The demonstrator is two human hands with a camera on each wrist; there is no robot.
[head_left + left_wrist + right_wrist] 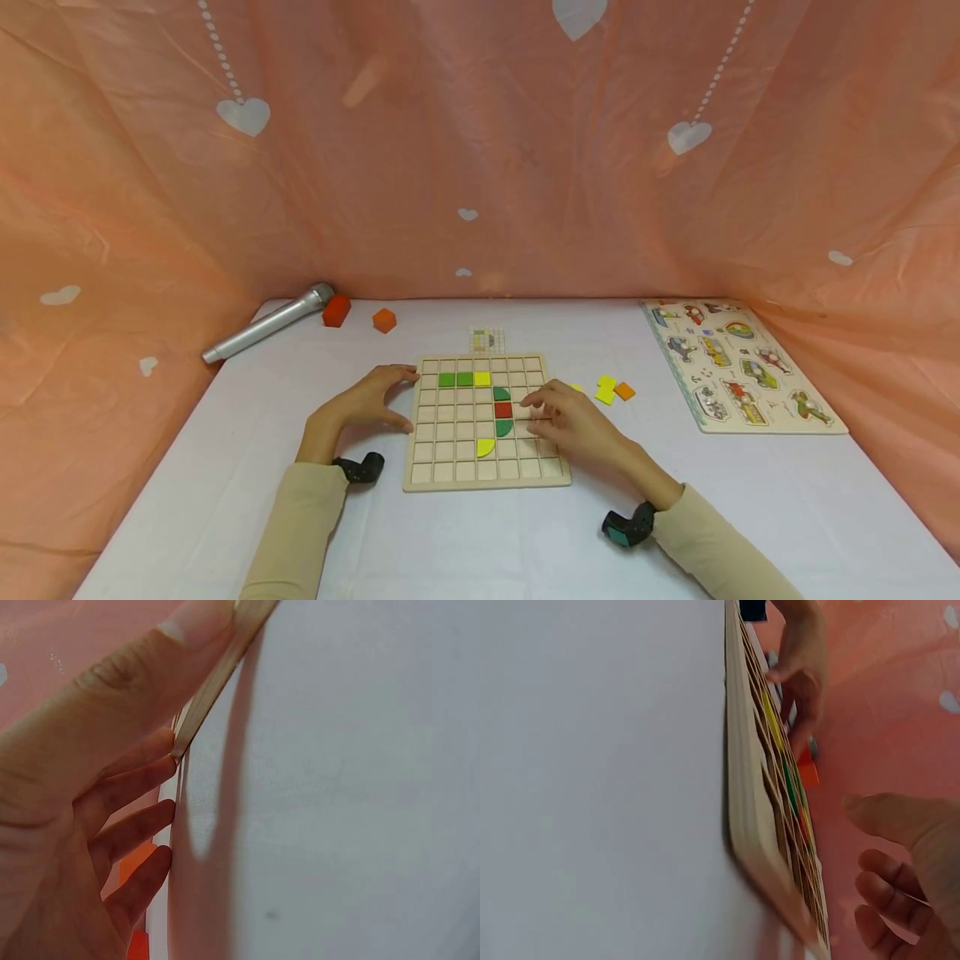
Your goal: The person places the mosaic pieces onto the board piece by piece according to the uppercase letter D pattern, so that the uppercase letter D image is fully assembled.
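Observation:
A wooden grid board (446, 450) lies on the white table. Its upper part holds two green square tiles (447, 380) and a yellow square tile (482, 378). Right of centre, a red square tile (503, 410) sits between two dark green rounded tiles (505, 428); a yellow quarter-round tile (485, 447) lies lower down. My left hand (362, 403) touches the board's left edge, thumb and fingers spread apart. Over the board's right side hovers my right hand (573, 421), fingers loosely bent. Between its thumb and fingers (892, 885) nothing shows in the right wrist view.
Behind the board is a small pattern card (487, 338). Yellow tiles (605, 395) and an orange tile (624, 391) lie to its right. A picture puzzle (738, 367) is at far right. Back left are a silver microphone (270, 323), a red block (337, 311) and an orange block (385, 321).

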